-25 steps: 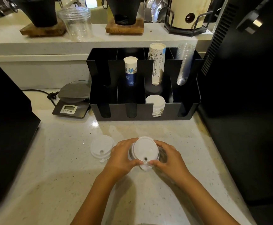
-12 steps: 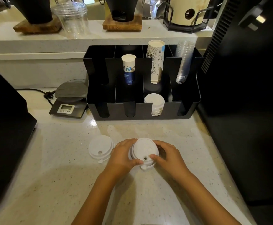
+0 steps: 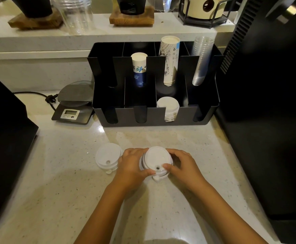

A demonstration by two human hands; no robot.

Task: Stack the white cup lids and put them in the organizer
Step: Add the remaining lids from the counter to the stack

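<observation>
A stack of white cup lids [image 3: 156, 160] sits on the counter between both hands. My left hand [image 3: 132, 166] grips its left side and my right hand [image 3: 182, 165] grips its right side, thumbs on the near rim. A second small pile of white lids [image 3: 108, 158] lies flat just left of my left hand, touching nothing. The black organizer [image 3: 154, 118] stands behind them; its third front slot holds more white lids [image 3: 168, 107].
The organizer's back row holds two paper cup stacks [image 3: 138, 69] and clear plastic cups [image 3: 201, 60]. A digital scale [image 3: 73, 106] with its cord sits left of it. Dark machines flank the counter on the left [image 3: 4, 124] and right [image 3: 267, 103].
The view has shifted slightly, so everything sits a little lower in frame. Both hands stay on the lid stack and have hardly moved.
</observation>
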